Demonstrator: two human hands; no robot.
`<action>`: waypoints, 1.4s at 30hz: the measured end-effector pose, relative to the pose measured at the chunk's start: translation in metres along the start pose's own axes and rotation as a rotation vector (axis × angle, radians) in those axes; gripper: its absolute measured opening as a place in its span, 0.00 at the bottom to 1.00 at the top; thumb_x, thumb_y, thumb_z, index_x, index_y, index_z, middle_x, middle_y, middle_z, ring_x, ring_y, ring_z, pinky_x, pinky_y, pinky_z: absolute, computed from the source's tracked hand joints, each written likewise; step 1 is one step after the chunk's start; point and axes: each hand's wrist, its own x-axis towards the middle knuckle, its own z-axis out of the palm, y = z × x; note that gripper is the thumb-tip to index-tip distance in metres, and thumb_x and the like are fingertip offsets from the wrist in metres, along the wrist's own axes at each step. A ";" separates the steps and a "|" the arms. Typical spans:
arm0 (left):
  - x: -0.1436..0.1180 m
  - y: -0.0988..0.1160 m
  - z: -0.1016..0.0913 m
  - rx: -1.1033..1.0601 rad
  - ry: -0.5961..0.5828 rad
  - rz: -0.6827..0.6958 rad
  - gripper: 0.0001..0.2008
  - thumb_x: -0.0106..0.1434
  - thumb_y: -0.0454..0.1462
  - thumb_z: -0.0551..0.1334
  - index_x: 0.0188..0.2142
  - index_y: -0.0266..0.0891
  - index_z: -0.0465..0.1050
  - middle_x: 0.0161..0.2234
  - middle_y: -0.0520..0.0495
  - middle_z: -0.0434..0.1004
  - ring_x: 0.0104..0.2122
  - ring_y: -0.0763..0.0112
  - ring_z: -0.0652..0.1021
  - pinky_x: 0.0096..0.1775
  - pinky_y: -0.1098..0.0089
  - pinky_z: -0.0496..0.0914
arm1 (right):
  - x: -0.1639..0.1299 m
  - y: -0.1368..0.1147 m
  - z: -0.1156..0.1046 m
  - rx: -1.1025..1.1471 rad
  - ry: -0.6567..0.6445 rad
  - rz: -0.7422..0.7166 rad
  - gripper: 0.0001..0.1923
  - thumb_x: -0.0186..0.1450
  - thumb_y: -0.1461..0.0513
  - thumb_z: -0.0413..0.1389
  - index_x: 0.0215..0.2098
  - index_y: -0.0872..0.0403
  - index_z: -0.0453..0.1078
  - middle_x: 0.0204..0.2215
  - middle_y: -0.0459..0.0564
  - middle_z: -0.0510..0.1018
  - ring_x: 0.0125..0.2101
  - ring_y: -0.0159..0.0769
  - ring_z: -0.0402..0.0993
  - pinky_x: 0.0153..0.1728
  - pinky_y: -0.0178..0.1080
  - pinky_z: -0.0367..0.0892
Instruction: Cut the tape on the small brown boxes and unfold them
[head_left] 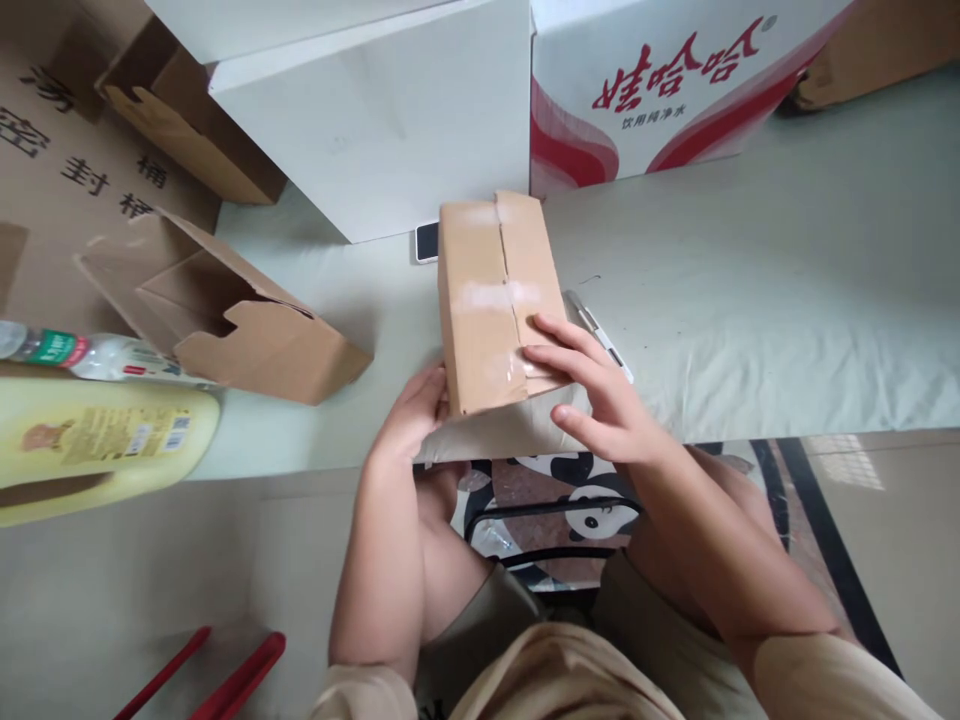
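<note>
A brown cardboard box (480,300) sits near the front edge of the cloth-covered table, with its two top flaps meeting along a seam. Whitish patches like tape or torn paper mark its top. My left hand (409,415) grips the box's near left side, some fingertips hidden against it. Two fingertips of my right hand (592,385) rest on the right flap by the seam; its fingers are spread and the thumb stands apart from the box. Just right of the box lies a slim white-and-grey pen-like object (600,335). A phone (427,243) shows partly behind the box.
An open cardboard box (277,345) stands to the left, beside a plastic bottle (112,355) and a yellow jug (112,440). A white carton (390,120) and a red-and-white carton (660,90) line the back. Pale cloth (810,290) covers the table.
</note>
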 end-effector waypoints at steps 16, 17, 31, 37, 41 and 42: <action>0.031 -0.005 -0.022 -0.105 0.360 0.692 0.40 0.61 0.66 0.59 0.64 0.50 0.63 0.62 0.41 0.74 0.59 0.54 0.78 0.56 0.56 0.76 | 0.005 -0.009 0.021 0.092 -0.203 -0.151 0.14 0.72 0.59 0.58 0.55 0.48 0.77 0.59 0.52 0.78 0.63 0.40 0.74 0.77 0.53 0.52; 0.030 -0.004 -0.021 -0.113 0.345 0.679 0.39 0.61 0.65 0.60 0.63 0.49 0.63 0.60 0.41 0.76 0.56 0.55 0.80 0.54 0.57 0.76 | 0.004 -0.010 0.022 0.099 -0.205 -0.158 0.14 0.72 0.59 0.58 0.55 0.48 0.77 0.59 0.52 0.78 0.63 0.39 0.74 0.77 0.53 0.52; 0.014 0.009 0.007 -0.212 0.455 0.599 0.22 0.67 0.55 0.55 0.52 0.46 0.63 0.45 0.44 0.75 0.42 0.62 0.80 0.41 0.64 0.75 | -0.005 0.038 -0.024 -0.828 0.080 0.877 0.25 0.64 0.52 0.56 0.56 0.52 0.75 0.49 0.63 0.79 0.39 0.52 0.77 0.37 0.52 0.72; 0.018 0.004 0.004 -0.182 0.456 0.595 0.21 0.67 0.53 0.52 0.53 0.46 0.63 0.46 0.44 0.75 0.42 0.62 0.81 0.40 0.64 0.75 | -0.001 0.032 -0.024 -0.582 0.104 0.920 0.32 0.60 0.59 0.54 0.63 0.52 0.67 0.27 0.48 0.79 0.27 0.43 0.72 0.27 0.41 0.63; 0.019 0.000 0.003 -0.176 0.449 0.551 0.21 0.68 0.53 0.52 0.55 0.47 0.63 0.47 0.43 0.77 0.43 0.60 0.82 0.41 0.63 0.76 | 0.001 0.022 -0.017 -0.022 0.210 0.791 0.32 0.59 0.62 0.50 0.62 0.46 0.65 0.23 0.40 0.75 0.17 0.32 0.60 0.18 0.37 0.55; 0.019 -0.001 0.004 -0.174 0.447 0.533 0.22 0.68 0.53 0.52 0.55 0.47 0.64 0.48 0.43 0.77 0.43 0.59 0.82 0.41 0.63 0.77 | 0.001 0.020 -0.015 0.084 0.237 0.753 0.29 0.59 0.62 0.50 0.59 0.46 0.68 0.24 0.41 0.74 0.17 0.31 0.60 0.17 0.37 0.54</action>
